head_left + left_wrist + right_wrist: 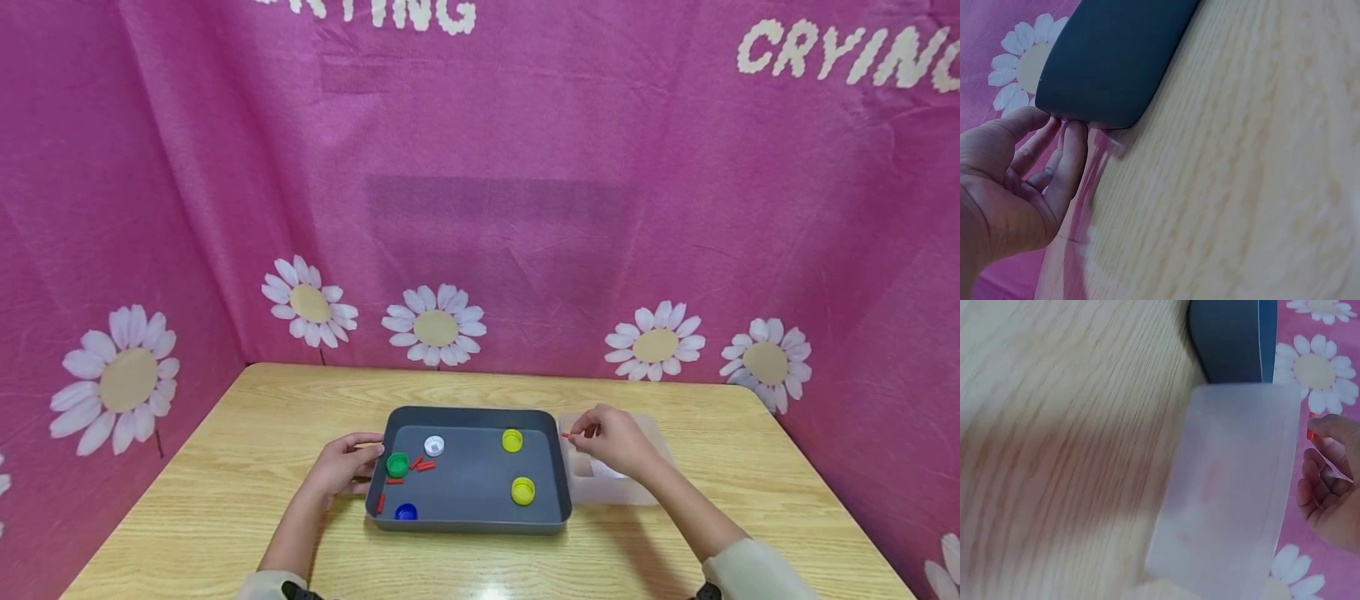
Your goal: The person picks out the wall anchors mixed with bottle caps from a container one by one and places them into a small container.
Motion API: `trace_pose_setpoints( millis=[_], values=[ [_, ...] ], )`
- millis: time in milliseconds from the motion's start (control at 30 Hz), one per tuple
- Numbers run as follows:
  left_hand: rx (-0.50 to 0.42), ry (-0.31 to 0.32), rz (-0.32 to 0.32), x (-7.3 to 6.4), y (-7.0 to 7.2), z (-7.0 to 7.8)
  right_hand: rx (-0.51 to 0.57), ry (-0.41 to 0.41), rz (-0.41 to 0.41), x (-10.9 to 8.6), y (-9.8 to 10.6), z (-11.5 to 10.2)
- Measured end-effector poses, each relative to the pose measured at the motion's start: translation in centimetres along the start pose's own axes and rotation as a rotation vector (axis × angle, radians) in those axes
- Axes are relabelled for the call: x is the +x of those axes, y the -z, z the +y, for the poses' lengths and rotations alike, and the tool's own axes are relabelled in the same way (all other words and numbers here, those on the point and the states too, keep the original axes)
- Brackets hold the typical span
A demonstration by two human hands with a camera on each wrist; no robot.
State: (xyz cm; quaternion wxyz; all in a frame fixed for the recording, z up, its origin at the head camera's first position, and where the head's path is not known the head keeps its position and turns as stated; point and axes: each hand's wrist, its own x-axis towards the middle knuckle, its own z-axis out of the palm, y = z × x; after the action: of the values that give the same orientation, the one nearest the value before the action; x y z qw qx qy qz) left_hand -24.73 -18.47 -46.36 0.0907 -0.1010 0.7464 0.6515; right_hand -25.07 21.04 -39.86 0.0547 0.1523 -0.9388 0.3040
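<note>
My right hand (613,439) pinches a small red stick (1310,426) between thumb and fingertips, above the left side of a translucent plastic box (622,492). My left hand (1019,181) touches the left end wall of a dark grey tray (468,527) with its fingertips. Toward the tray's left side lie several short red sticks (426,467), near a green bottle cap (397,465), a white cap (434,446) and a blue cap (406,512). Two yellow caps, one far (512,440) and one near (522,491), sit toward its right side.
The box stands against the tray's right end on a wooden table (225,467). Faint reddish shapes show through the box wall in the right wrist view. A pink flowered cloth (525,250) hangs behind the table and along both sides.
</note>
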Motion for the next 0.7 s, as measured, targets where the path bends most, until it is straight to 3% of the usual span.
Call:
trace_pose_setpoints(
  millis=[200,367,700],
  values=[
    [0.003,-0.006,0.001,0.0,0.0,0.1,-0.011,-0.053,0.026,-0.5,0.8,1.7],
    [0.004,-0.007,0.004,-0.1,0.0,0.1,0.028,-0.115,-0.007,-0.9,1.0,2.7],
    [0.010,-0.006,0.005,-0.2,-0.1,0.1,0.000,-0.122,-0.010,-1.4,1.1,4.1]
  ],
)
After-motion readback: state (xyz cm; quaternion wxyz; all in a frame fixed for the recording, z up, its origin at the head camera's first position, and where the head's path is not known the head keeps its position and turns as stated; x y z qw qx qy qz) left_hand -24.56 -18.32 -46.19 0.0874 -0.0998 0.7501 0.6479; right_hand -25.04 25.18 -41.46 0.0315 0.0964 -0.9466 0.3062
